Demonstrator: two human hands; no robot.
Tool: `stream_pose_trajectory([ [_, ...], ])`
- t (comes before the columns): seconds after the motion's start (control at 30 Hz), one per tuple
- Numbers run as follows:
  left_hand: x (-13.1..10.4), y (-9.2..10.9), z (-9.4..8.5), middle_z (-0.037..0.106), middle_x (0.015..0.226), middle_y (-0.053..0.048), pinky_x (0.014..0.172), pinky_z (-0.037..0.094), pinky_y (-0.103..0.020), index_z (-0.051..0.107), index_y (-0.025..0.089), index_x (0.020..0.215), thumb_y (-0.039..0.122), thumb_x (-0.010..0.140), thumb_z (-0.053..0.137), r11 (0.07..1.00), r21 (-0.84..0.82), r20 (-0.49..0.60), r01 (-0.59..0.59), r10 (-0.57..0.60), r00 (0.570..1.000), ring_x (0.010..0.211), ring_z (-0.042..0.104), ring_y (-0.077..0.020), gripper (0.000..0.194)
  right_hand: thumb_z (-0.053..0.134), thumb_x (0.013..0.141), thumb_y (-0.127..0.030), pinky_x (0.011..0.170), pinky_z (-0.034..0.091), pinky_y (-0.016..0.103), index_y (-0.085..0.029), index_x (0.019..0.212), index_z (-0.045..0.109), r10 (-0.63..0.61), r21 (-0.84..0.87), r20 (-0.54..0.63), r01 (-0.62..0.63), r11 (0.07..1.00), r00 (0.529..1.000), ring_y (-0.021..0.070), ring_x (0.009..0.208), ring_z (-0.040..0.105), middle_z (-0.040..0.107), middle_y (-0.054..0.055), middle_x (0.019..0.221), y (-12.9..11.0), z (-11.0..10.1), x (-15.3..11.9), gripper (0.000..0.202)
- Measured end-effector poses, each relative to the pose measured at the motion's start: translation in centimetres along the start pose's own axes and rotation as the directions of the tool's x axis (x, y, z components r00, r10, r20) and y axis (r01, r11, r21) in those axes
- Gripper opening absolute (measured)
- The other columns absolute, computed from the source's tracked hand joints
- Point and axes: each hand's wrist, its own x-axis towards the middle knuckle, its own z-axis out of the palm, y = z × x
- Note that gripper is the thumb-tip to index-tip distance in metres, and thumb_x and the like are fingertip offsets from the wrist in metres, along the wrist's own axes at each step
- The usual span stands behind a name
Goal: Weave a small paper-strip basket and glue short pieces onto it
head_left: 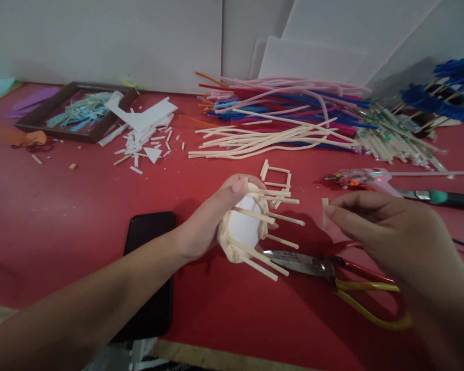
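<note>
My left hand (212,214) is wrapped round a small round craft piece (245,224) with a white base, a cream braided rim and several pale sticks pointing right. Between the thumb and fingertips of my right hand (394,232) is a short pale strip (325,212), held upright, apart from the craft piece. Scissors (305,264) with red and yellow handles lie under and between the hands. Just behind the craft piece, short pale sticks (277,184) lie in a small ladder-like outline.
A black phone (150,278) lies by my left forearm. Pipe cleaners (270,136), a pink glue gun (375,180), wrapped sticks (390,136), paper scraps (147,121) and a brown frame (95,135) lie farther back on the red table (62,206).
</note>
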Motion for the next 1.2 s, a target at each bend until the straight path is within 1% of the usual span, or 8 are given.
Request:
stream_pose_trajectory([
  [0.1, 0.0, 0.0, 0.0, 0.073, 0.086, -0.005, 0.063, 0.055, -0.034, 0.056, 0.020, 0.092, 0.055, 0.079, 0.073, 1.000, -0.027, -0.006, -0.002, 0.002, 1.000, 0.069, 0.070, -0.0209, 0.041, 0.065, 0.068, -0.037, 0.056, 0.044, 0.033, -0.025, 0.066, 0.071, 0.004, -0.161, -0.080, -0.017, 0.987, 0.997, 0.0182, 0.057, 0.059, 0.068, 0.003, 0.062, 0.2, -0.2, 0.5, 0.014],
  [0.23, -0.1, 0.1, -0.1, 0.074, 0.085, -0.004, 0.067, 0.056, -0.036, 0.058, 0.019, 0.095, 0.057, 0.078, 0.074, 0.998, -0.058, -0.031, 0.005, -0.007, 1.000, 0.074, 0.073, -0.0239, 0.045, 0.064, 0.061, -0.040, 0.046, 0.040, 0.031, -0.024, 0.056, 0.067, 0.032, -0.169, -0.025, -0.036, 0.985, 0.999, 0.0185, 0.048, 0.057, 0.065, 0.003, 0.052, 0.7, 0.4, 1.3, 0.017],
  [0.43, -0.1, 0.0, -0.2, 0.073, 0.086, -0.004, 0.071, 0.057, -0.037, 0.061, 0.019, 0.097, 0.060, 0.076, 0.076, 0.997, -0.074, -0.036, 0.019, -0.022, 0.999, 0.078, 0.074, -0.0256, 0.048, 0.067, 0.065, -0.035, 0.044, 0.032, 0.030, -0.026, 0.052, 0.064, 0.002, -0.240, -0.010, -0.004, 0.971, 1.000, 0.0175, 0.044, 0.054, 0.063, 0.001, 0.047, 1.0, 1.0, 1.7, 0.016],
  [0.8, -0.2, 0.1, -0.2, 0.073, 0.082, -0.004, 0.068, 0.058, -0.036, 0.062, 0.019, 0.095, 0.057, 0.075, 0.077, 0.995, -0.092, -0.047, 0.028, -0.032, 0.998, 0.072, 0.073, -0.0244, 0.045, 0.069, 0.072, -0.072, 0.046, 0.033, 0.030, -0.025, 0.063, 0.063, -0.115, -0.138, 0.038, 0.119, 0.983, 0.993, 0.0144, 0.048, 0.048, 0.060, 0.001, 0.053, 1.0, 0.9, 0.6, 0.048],
  [0.93, -0.1, 0.0, -0.3, 0.075, 0.086, -0.004, 0.068, 0.058, -0.036, 0.061, 0.020, 0.097, 0.059, 0.076, 0.077, 0.994, -0.103, -0.048, 0.029, -0.034, 0.998, 0.077, 0.075, -0.0261, 0.047, 0.070, 0.077, -0.057, 0.058, 0.039, 0.033, -0.024, 0.072, 0.066, -0.052, -0.208, -0.146, 0.021, 0.978, 0.988, 0.0167, 0.058, 0.055, 0.065, 0.002, 0.064, 0.5, -1.5, 1.0, 0.033],
  [1.07, 0.0, 0.2, -0.4, 0.076, 0.086, -0.007, 0.063, 0.058, -0.034, 0.061, 0.019, 0.095, 0.055, 0.076, 0.076, 0.993, -0.111, -0.035, 0.049, -0.053, 0.998, 0.080, 0.076, -0.0283, 0.044, 0.073, 0.069, -0.036, 0.065, 0.042, 0.037, -0.025, 0.070, 0.064, 0.072, -0.477, -0.409, -0.280, 0.833, 0.910, 0.0223, 0.065, 0.060, 0.068, 0.006, 0.070, 1.3, -4.9, 2.8, 0.014],
  [1.13, 0.0, 0.4, -0.4, 0.077, 0.087, -0.007, 0.063, 0.060, -0.035, 0.061, 0.019, 0.096, 0.055, 0.075, 0.076, 0.990, -0.127, -0.022, 0.068, -0.071, 0.997, 0.083, 0.077, -0.0297, 0.044, 0.077, 0.063, -0.030, 0.062, 0.042, 0.037, -0.026, 0.066, 0.060, 0.192, -0.531, -0.385, -0.386, 0.754, 0.903, 0.0221, 0.060, 0.057, 0.067, 0.006, 0.066, 2.2, -6.1, 3.7, 0.018],
  [1.2, 0.0, 0.6, -0.5, 0.077, 0.089, -0.008, 0.068, 0.062, -0.040, 0.062, 0.019, 0.098, 0.055, 0.078, 0.072, 0.983, -0.159, -0.010, 0.087, -0.090, 0.996, 0.088, 0.077, -0.0313, 0.043, 0.075, 0.065, -0.028, 0.061, 0.043, 0.037, -0.027, 0.067, 0.061, 0.294, -0.548, -0.254, -0.388, 0.741, 0.921, 0.0218, 0.057, 0.056, 0.066, 0.006, 0.063, 3.0, -6.7, 4.4, 0.014],
])
